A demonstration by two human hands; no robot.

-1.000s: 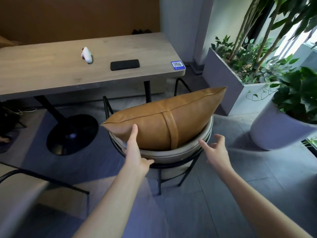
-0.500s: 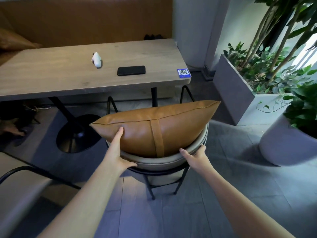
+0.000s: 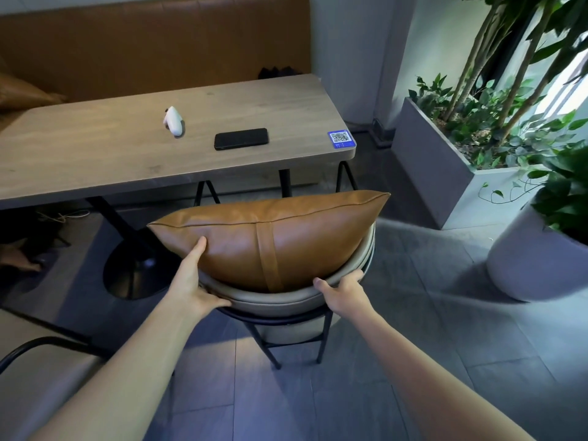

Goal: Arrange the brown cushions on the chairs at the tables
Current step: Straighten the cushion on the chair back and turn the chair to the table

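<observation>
A brown leather cushion [image 3: 286, 237] with a centre strap stands on edge in the beige round-backed chair [image 3: 286, 302], leaning inside its backrest. My left hand [image 3: 194, 281] rests on the chair's left rim, thumb under the rim and a finger pressed against the cushion's lower left. My right hand [image 3: 345, 292] is closed over the backrest rim at the right, just below the cushion. The chair faces the wooden table [image 3: 95, 163]. Another brown cushion [image 3: 22, 93] lies on the bench at the far left.
On the table lie a black phone [image 3: 241, 139], a white handheld device [image 3: 173, 120] and a QR sticker [image 3: 341, 139]. A grey planter box [image 3: 436, 173] and a round white pot [image 3: 528, 259] stand to the right. Another chair [image 3: 41, 374] is at lower left. The table's black pedestal base [image 3: 133, 272] sits left of the chair.
My right hand, open in the air a second ago, has come onto the chair's backrest rim and closed on it. My left hand slid lower onto the rim. The cushion sits more level.
</observation>
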